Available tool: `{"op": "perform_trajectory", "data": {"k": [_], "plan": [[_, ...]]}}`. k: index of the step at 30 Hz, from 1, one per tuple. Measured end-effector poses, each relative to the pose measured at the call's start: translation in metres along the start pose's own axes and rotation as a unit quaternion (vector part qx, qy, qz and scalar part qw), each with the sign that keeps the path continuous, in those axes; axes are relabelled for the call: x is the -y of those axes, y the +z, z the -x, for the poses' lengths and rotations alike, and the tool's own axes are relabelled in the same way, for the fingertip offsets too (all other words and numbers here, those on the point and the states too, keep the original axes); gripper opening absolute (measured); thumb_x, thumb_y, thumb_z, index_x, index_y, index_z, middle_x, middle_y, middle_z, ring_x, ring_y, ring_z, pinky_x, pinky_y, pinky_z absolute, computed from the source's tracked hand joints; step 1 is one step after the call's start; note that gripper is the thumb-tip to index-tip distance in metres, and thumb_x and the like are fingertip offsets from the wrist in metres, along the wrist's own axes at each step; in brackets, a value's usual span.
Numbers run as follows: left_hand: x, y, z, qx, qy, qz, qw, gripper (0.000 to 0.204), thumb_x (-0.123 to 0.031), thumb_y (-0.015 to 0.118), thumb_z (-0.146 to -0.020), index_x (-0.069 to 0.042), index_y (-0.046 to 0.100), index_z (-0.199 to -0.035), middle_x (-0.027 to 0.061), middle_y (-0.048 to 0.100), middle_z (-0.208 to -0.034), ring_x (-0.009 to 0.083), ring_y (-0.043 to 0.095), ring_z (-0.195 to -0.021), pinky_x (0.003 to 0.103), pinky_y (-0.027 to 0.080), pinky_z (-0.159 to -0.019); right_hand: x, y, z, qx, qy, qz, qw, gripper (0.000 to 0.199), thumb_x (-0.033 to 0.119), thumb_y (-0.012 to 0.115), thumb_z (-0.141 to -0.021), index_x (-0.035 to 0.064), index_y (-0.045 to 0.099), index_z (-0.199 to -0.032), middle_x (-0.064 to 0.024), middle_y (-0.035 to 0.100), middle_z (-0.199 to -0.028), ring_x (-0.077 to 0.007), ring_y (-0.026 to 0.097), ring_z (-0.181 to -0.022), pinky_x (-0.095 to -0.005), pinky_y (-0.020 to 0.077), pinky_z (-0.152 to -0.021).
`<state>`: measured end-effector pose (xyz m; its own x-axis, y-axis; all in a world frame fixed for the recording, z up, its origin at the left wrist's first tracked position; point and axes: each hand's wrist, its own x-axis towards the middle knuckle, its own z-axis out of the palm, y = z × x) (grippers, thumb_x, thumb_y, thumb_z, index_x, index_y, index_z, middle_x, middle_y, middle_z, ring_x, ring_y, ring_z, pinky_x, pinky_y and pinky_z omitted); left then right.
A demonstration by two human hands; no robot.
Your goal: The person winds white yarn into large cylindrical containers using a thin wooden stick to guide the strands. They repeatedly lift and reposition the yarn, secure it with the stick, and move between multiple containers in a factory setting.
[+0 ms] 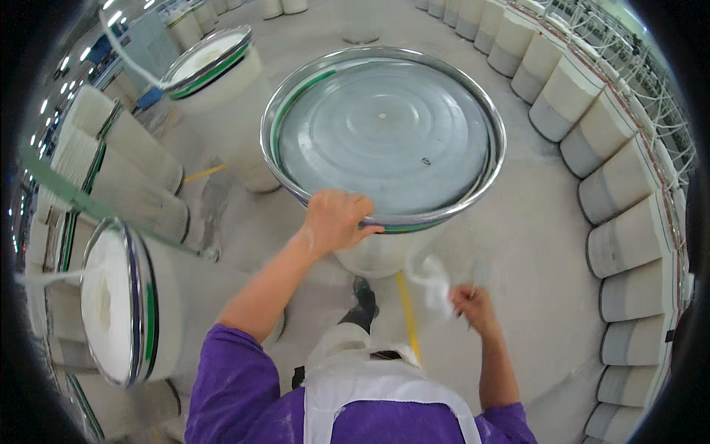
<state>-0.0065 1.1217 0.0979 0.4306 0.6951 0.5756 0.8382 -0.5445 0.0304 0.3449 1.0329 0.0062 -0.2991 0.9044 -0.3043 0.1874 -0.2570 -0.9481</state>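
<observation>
A tall white can (373, 255) with a shiny metal rim and a green band stands right in front of me. Its round grey inner plate (370, 140) sits near the top with no fibre on it. My left hand (333, 222) is closed over the near edge of the rim, thumb on the outer side. Low and to the right of the can, my right hand (475, 307) is closed on a loose tuft of white fibre sliver (435, 285). The tuft and the fingertips are smeared by motion.
On the left stand fibre-filled cans (107, 303), one with a strand running out, near a green bar (96, 200). Another full can (211, 59) is at the far left. A long curved row of cans (629, 244) lines the right. Yellow lines (408, 318) mark the floor.
</observation>
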Motion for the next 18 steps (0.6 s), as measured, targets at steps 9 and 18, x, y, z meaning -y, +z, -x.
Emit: {"op": "perform_trajectory", "data": {"k": [9, 18], "plan": [[0.210, 0.168, -0.264, 0.032, -0.005, -0.023, 0.999, 0.040, -0.044, 0.078, -0.066, -0.014, 0.062, -0.088, 0.0053, 0.064, -0.081, 0.0274, 0.063, -0.070, 0.041, 0.047, -0.062, -0.162, 0.007, -0.080, 0.110, 0.252, 0.354, 0.894, 0.039, 0.039, 0.053, -0.090, 0.0079, 0.067, -0.109, -0.0196, 0.069, -0.097, -0.0308, 0.066, -0.091, -0.0401, 0.0494, -0.082], [0.223, 0.389, -0.281, 0.324, -0.186, 0.089, 0.923, 0.054, -0.031, 0.059, -0.088, -0.011, 0.048, -0.137, 0.0162, 0.046, -0.141, 0.0347, 0.037, -0.134, 0.053, 0.029, -0.110, -0.137, -0.014, -0.182, -0.036, 0.335, 0.305, 0.891, 0.035, 0.034, 0.059, -0.087, 0.0046, 0.066, -0.105, -0.0187, 0.069, -0.092, -0.0305, 0.066, -0.090, -0.0400, 0.0501, -0.078]]}}
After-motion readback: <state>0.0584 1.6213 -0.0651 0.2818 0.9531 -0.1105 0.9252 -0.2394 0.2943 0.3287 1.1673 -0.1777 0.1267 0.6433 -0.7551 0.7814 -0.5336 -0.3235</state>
